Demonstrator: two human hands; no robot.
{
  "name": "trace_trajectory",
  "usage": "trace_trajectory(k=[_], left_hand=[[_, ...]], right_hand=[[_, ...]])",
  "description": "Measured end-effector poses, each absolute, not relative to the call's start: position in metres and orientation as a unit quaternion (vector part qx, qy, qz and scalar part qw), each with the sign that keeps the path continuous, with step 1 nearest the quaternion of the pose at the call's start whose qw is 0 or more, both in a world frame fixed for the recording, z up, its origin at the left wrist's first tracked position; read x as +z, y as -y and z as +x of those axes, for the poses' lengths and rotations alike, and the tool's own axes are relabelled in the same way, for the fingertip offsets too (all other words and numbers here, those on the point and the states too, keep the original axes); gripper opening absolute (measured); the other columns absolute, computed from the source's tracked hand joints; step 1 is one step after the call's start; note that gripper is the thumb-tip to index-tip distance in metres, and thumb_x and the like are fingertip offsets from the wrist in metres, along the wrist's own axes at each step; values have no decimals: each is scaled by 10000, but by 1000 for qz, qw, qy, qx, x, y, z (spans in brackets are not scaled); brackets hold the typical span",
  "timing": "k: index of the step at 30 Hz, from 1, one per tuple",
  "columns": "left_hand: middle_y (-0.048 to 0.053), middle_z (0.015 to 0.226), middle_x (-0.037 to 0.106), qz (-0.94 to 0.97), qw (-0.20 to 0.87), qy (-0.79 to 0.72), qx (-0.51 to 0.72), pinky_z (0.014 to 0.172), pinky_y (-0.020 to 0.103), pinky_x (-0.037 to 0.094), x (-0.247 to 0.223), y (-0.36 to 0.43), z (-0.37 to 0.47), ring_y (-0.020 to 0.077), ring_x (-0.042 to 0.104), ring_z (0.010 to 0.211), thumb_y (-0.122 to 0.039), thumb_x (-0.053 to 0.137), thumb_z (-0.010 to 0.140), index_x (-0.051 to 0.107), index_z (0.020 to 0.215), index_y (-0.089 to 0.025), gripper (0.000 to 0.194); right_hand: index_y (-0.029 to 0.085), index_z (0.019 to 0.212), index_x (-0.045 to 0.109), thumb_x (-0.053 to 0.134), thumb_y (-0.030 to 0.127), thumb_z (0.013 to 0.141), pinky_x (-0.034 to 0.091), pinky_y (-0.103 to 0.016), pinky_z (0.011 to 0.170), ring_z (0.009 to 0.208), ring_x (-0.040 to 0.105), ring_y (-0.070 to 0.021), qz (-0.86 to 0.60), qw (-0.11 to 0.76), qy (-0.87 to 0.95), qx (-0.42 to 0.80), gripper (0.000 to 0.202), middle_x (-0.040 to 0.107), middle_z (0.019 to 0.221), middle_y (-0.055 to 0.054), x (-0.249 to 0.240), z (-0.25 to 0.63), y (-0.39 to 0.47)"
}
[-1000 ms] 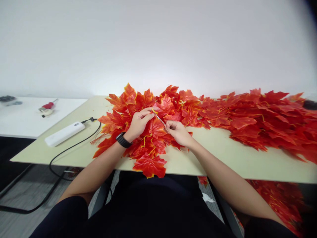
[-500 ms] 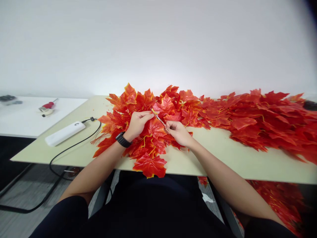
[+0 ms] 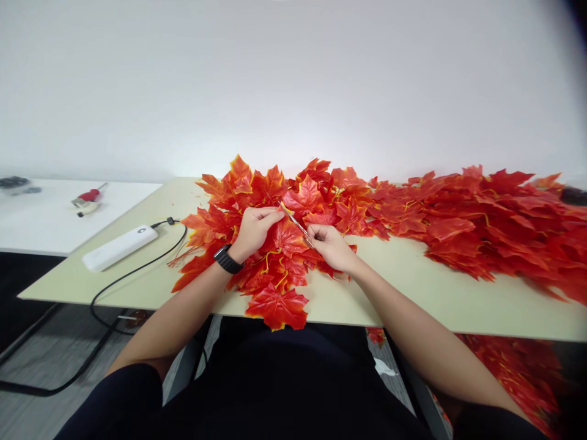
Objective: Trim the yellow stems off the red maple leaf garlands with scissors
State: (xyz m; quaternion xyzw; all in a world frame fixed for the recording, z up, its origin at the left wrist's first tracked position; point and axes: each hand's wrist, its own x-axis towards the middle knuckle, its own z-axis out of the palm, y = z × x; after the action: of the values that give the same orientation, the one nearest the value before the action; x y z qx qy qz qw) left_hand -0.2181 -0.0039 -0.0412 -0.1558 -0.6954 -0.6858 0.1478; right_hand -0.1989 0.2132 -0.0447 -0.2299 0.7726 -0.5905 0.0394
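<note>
Red and orange artificial maple leaves (image 3: 277, 307) with yellow stems lie heaped on the pale board in front of me. A thin metallic tool (image 3: 297, 224), too small to identify, slants over the heap. My right hand (image 3: 331, 245) is closed around its lower end. My left hand (image 3: 255, 231), with a black watch on the wrist, pinches at the leaves beside the tool's upper tip. What lies between its thumb and fingers is too small to make out.
A long pile of red leaves (image 3: 458, 214) stretches along the right. At left are a white device (image 3: 120, 247) with a black cable and, on a white table (image 3: 32, 226), a red-and-white tool (image 3: 88, 201). More leaves (image 3: 509, 366) lie below the board.
</note>
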Motion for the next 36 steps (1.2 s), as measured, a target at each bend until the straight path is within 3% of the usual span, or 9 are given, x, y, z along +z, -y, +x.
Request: trace_trajectory(k=[3, 6, 9, 12, 21, 28, 36], left_hand=[[9, 776, 750, -168, 162, 703, -672, 761, 303, 509, -40, 4, -218, 175, 651, 754, -412, 788, 827, 814, 726, -192, 243], [44, 933, 804, -186, 148, 695, -678, 925, 352, 543, -38, 3, -217, 237, 728, 960, -410, 775, 840, 850, 841, -203, 221], [61, 1045, 812, -197, 135, 687, -686, 1066, 408, 517, -34, 2, -215, 277, 726, 1128, -404, 769, 844, 859, 918, -215, 222], [59, 1142, 800, -196, 132, 687, -687, 1117, 422, 497, -33, 2, -214, 279, 721, 1170, -396, 771, 841, 861, 922, -227, 208], [54, 1087, 810, -206, 130, 697, -675, 1082, 407, 520, -35, 3, -216, 263, 735, 1110, -380, 743, 861, 860, 948, -224, 214], [39, 984, 817, -190, 145, 695, -678, 926, 348, 562, -40, 4, -219, 225, 742, 942, -347, 762, 851, 860, 856, -219, 161], [47, 1014, 817, -185, 145, 692, -683, 955, 354, 564, -40, 4, -220, 231, 745, 987, -363, 774, 835, 856, 833, -219, 166]], right_hand=[[204, 660, 401, 643, 428, 791, 257, -279, 606, 628, 314, -109, -231, 41, -773, -589, 355, 384, 644, 35, -45, -199, -213], [206, 660, 400, 629, 432, 789, 262, -280, 606, 625, 315, -108, -233, 39, -775, -587, 347, 381, 642, 37, -44, -199, -213], [207, 657, 397, 625, 431, 784, 264, -279, 604, 625, 318, -108, -234, 37, -776, -585, 344, 385, 642, 35, -44, -199, -213], [205, 657, 405, 630, 430, 784, 267, -278, 606, 629, 327, -111, -234, 35, -777, -584, 342, 396, 643, 32, -45, -200, -214], [200, 659, 416, 636, 426, 783, 274, -276, 613, 635, 334, -113, -236, 38, -773, -587, 339, 406, 649, 28, -48, -201, -214], [205, 656, 399, 632, 437, 789, 269, -277, 605, 626, 327, -111, -234, 40, -776, -584, 355, 393, 648, 29, -48, -200, -213], [203, 646, 395, 628, 419, 777, 261, -274, 607, 624, 324, -108, -230, 39, -774, -588, 344, 391, 636, 30, -47, -199, -212]])
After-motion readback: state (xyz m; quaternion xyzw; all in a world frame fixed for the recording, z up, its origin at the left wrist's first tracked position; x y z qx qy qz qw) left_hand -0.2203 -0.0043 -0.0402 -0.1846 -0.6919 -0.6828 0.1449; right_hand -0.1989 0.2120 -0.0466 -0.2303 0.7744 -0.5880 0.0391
